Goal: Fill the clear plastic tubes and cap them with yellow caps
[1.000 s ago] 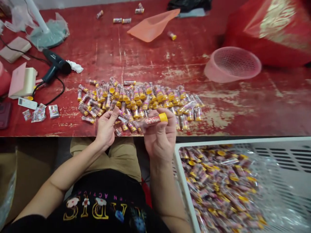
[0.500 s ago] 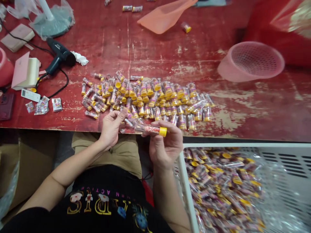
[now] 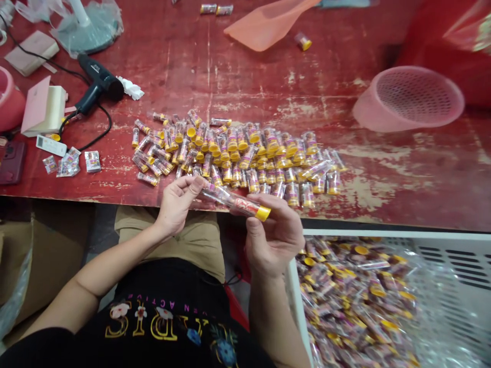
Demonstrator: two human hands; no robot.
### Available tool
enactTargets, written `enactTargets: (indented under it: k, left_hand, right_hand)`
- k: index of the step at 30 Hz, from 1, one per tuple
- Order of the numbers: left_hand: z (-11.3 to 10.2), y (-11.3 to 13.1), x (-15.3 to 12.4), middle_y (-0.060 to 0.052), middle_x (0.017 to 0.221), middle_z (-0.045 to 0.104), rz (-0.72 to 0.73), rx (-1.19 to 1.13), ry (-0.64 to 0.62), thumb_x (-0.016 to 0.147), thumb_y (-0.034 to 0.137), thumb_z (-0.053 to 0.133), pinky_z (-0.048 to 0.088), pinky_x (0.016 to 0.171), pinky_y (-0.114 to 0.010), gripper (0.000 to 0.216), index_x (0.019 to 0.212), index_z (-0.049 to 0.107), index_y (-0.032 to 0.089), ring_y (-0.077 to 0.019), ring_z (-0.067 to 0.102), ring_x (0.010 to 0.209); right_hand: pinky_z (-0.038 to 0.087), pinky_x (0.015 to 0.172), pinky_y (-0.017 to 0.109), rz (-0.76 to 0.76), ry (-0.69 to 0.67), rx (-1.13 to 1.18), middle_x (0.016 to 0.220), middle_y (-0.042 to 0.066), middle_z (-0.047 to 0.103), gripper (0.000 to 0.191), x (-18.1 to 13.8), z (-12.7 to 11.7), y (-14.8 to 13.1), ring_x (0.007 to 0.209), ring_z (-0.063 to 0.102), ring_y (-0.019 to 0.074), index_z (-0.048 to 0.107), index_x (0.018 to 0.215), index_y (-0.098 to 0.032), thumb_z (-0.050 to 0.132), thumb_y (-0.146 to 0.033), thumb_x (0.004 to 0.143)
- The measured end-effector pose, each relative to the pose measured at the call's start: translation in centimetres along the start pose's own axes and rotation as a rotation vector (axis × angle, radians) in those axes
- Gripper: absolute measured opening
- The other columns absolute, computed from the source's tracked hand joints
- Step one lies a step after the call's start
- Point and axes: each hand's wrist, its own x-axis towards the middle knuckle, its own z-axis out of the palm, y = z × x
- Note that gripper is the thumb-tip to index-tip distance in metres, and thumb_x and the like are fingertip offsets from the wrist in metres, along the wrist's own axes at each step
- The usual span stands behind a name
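Observation:
Both hands hold one clear tube with a yellow cap (image 3: 240,202) over the table's front edge. My right hand (image 3: 274,235) grips the capped end from below. My left hand (image 3: 177,202) pinches the other end, where a clear wrapper sticks out. Behind them a heap of several small yellow-capped tubes (image 3: 238,151) lies on the worn red table (image 3: 402,168). At the lower right a white crate (image 3: 383,301) lined with clear plastic is full of wrapped tubes.
A pink mesh basket (image 3: 410,97) lies on its side at the right. An orange scoop (image 3: 268,23) is at the back. At the left lie a black heat gun (image 3: 97,87) with its cord, a notepad (image 3: 42,107) and small packets (image 3: 71,162).
The tube has tilted, its capped end now lower and further right with my right hand. The camera view has shifted slightly, so the table appears lower and to the right.

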Motion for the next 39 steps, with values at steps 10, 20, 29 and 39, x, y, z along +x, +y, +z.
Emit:
enactTargets:
  k: [10,20,29,39]
  left_hand:
    - [-0.8,1.4,-0.5,-0.007,0.094,0.075,-0.100,-0.013,-0.056,0.061,0.042,0.092,0.061,0.064,-0.029,0.057,0.108,0.069,0.020,-0.0194,0.073,0.079]
    - [-1.2,1.4,-0.3,-0.007,0.094,0.076,-0.104,0.039,-0.099,0.065,0.046,0.089,0.061,0.066,-0.028,0.053,0.107,0.072,0.020,-0.0194,0.073,0.079]
    - [-1.1,-0.4,-1.2,-0.006,0.093,0.076,-0.139,0.018,-0.171,0.073,0.040,0.085,0.064,0.075,-0.034,0.058,0.125,0.066,0.023,-0.0196,0.074,0.083]
    - [-1.3,-1.3,-1.0,-0.003,0.093,0.075,-0.155,0.058,-0.228,0.081,0.040,0.079,0.063,0.074,-0.030,0.068,0.142,0.052,0.027,-0.0168,0.073,0.083]
  right_hand:
    - [0.063,0.090,0.041,-0.016,-0.269,-0.130,0.118,0.007,0.072,0.040,-0.3,-0.4,-0.3,0.107,0.070,0.0219,0.072,0.122,-0.033,0.066,-0.012,0.088]
    - [0.053,0.109,0.051,-0.081,-0.352,-0.146,0.135,0.005,0.069,0.053,0.3,1.4,0.2,0.125,0.065,0.0245,0.059,0.140,-0.035,0.057,-0.011,0.093]
    - [0.058,0.090,0.042,0.016,-0.049,-0.083,0.100,0.002,0.078,0.031,-0.1,2.9,0.8,0.096,0.072,0.0193,0.077,0.109,-0.031,0.069,-0.011,0.087]
    - [0.057,0.084,0.039,-0.005,0.050,-0.104,0.094,0.000,0.079,0.033,-0.4,3.0,1.6,0.088,0.072,0.0174,0.079,0.104,-0.032,0.073,-0.007,0.083]
